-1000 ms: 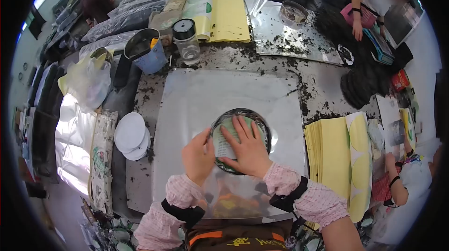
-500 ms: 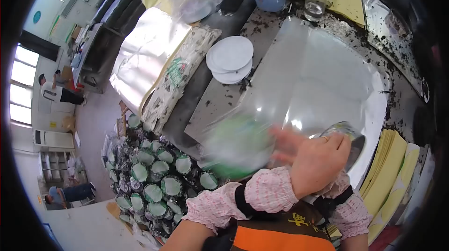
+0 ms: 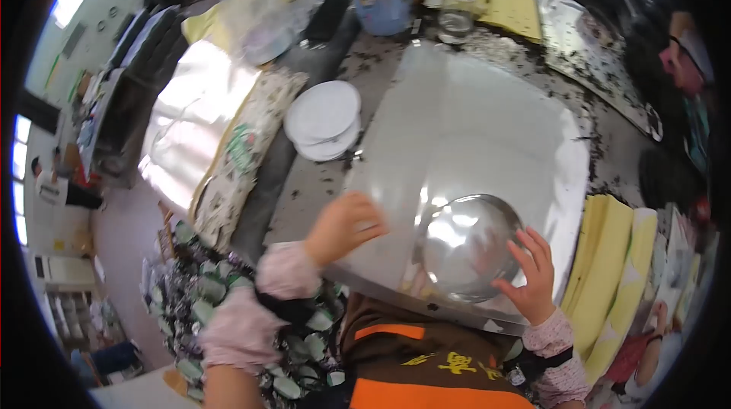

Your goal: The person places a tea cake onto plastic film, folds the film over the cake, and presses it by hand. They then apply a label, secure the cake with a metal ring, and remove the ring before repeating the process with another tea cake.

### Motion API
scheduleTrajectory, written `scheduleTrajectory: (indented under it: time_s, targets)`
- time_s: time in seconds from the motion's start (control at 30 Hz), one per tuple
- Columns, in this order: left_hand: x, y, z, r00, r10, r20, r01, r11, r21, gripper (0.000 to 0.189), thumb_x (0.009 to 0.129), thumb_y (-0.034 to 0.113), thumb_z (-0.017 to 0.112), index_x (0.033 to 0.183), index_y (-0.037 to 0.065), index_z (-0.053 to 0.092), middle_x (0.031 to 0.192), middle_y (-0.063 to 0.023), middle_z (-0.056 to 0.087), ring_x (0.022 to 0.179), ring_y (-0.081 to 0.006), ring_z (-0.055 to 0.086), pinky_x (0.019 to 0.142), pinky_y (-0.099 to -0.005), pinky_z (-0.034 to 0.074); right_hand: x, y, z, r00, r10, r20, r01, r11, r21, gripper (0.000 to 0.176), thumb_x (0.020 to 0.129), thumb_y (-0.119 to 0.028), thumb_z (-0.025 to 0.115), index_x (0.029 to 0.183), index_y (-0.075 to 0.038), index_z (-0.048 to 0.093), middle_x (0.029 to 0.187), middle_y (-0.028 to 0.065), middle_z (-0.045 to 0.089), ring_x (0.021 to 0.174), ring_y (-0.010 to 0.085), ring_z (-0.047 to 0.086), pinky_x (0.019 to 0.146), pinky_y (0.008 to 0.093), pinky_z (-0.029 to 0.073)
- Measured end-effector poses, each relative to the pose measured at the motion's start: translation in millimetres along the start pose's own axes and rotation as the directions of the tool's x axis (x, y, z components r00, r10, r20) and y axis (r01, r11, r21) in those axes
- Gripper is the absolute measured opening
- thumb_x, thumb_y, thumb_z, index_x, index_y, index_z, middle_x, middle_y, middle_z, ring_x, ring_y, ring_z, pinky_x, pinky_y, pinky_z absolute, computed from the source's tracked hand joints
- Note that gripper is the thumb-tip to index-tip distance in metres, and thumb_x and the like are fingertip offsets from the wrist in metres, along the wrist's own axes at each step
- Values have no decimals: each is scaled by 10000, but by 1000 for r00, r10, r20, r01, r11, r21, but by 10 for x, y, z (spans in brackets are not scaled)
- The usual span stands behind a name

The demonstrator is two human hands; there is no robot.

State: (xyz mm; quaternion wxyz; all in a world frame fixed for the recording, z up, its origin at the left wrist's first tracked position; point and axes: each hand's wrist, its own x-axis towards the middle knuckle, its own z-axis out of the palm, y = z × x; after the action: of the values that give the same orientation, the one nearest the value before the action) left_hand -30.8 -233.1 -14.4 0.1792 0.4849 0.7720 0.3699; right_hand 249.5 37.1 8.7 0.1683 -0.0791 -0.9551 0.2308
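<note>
A shiny round metal dish (image 3: pixel 470 247) lies on the large metal sheet (image 3: pixel 487 135) in front of me. My right hand (image 3: pixel 529 276) is at its right rim with fingers spread, and reflections show in the dish. To the left of the dish my left hand (image 3: pixel 344 228) hovers over the table's near edge, fingers loosely bent and nothing visible in them. Beyond it lies a small stack of white round discs (image 3: pixel 326 108). Down by my left forearm is a heap of round packages (image 3: pixel 213 287) with green and pale faces, partly hidden by my sleeve.
Yellow paper stacks (image 3: pixel 605 257) stand at the right. At the back are a blue pot (image 3: pixel 382 9) and a lidded jar (image 3: pixel 457 17). A silvery foil bag (image 3: pixel 194 119) lies left. Dark crumbs dot the table. A person (image 3: pixel 685 59) is at the right edge.
My crossed arms have come apart: left hand moved left off the dish, right hand moved to the dish's right rim. The blurred green-and-white round thing is no longer above the table.
</note>
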Motion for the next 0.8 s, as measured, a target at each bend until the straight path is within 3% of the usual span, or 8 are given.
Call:
scheduleTrajectory:
  time_s: [0.1,0.2,0.4,0.5,0.6,0.63,0.73,0.8]
  targets:
    - [-207,-104,-391,892,91,443,-209,951,227,154,694,205,825,789,204,704,978,26,645,1002,-230,583,839,-394,504,-392,128,11,970,220,99,-232,964,130,835,629,-346,928,1359,-98,606,1457,222,488,1313,445,496,1060,491,462]
    - [-184,-184,-291,843,6,538,-154,961,231,194,693,259,856,814,188,722,960,32,644,1020,-241,570,905,-404,455,-523,-47,200,952,272,142,-288,953,98,898,601,-318,944,1401,-139,577,1520,281,376,1359,469,444,1085,505,440]
    - [-268,-245,-249,878,169,447,-294,929,226,184,712,230,820,835,179,693,972,23,647,957,-229,586,845,-411,463,-391,-239,437,957,280,75,-288,948,135,873,619,-287,941,1404,-163,578,1540,368,264,1409,522,348,1127,522,391]
    - [-181,27,-235,865,336,371,-472,795,381,195,733,217,813,877,163,693,956,10,652,910,-247,603,841,-405,473,-328,-242,455,960,275,55,-280,952,124,833,633,-299,938,1375,-149,591,1548,371,255,1417,522,341,1127,523,388]
    - [-114,344,-422,983,178,38,-181,938,297,222,723,212,825,886,153,687,936,2,652,875,-259,610,832,-395,480,-390,-302,450,953,300,30,-302,944,135,695,647,-304,934,1251,-127,640,1557,369,253,1406,525,366,1118,511,400]
    - [-187,124,-394,974,84,209,-123,976,181,226,711,207,839,867,154,684,919,5,648,881,-259,597,821,-396,482,-416,-259,493,955,295,24,-295,940,172,628,651,-303,932,1186,-121,659,1560,368,253,1398,526,383,1111,505,409]
    - [-263,-282,-229,854,196,482,-258,964,65,224,718,221,848,851,144,685,897,2,642,888,-266,589,812,-400,487,-424,-165,476,961,273,48,-276,927,255,463,661,-295,927,1004,-113,675,1565,371,255,1371,519,435,1085,484,439]
    - [-257,-312,-225,854,181,487,-232,971,48,167,775,212,814,841,128,686,879,-10,645,899,-276,588,810,-404,490,-518,-201,355,966,247,78,-259,919,298,409,667,-289,922,933,-106,671,1564,373,264,1361,511,458,1068,476,456]
